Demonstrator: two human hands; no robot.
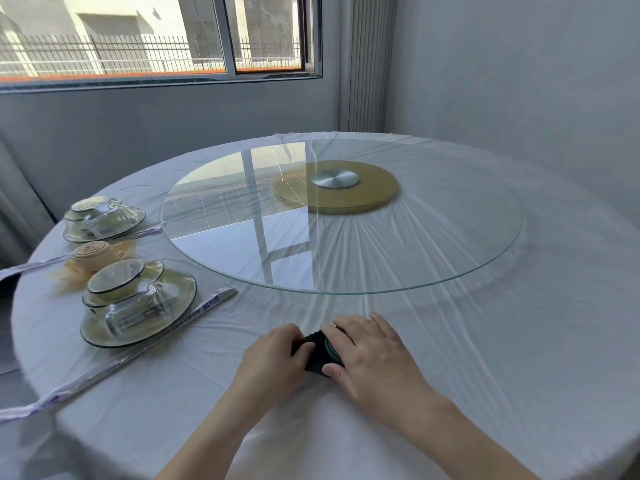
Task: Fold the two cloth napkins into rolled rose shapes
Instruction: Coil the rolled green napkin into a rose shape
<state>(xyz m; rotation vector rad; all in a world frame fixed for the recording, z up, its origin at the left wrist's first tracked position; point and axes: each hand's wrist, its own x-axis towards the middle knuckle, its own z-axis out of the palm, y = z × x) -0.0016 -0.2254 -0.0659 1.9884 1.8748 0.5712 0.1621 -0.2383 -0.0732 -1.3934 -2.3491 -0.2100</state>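
A peach cloth napkin (92, 255) rolled into a rose shape sits at the left of the table, between two place settings. Near the table's front edge both hands hold a small black object (316, 355), mostly hidden between them. My left hand (273, 355) grips its left side with curled fingers. My right hand (367, 351) covers its right side and top, thumb tucked under its near corner. I cannot tell what the black object is. No second napkin shows.
The round table (485, 358) wears a white cloth under clear plastic. A glass turntable (433, 258) on a yellow base fills the middle. Two place settings (138, 306) (104, 218) with plates, bowls and glasses stand at left, beside wrapped chopsticks (194, 313).
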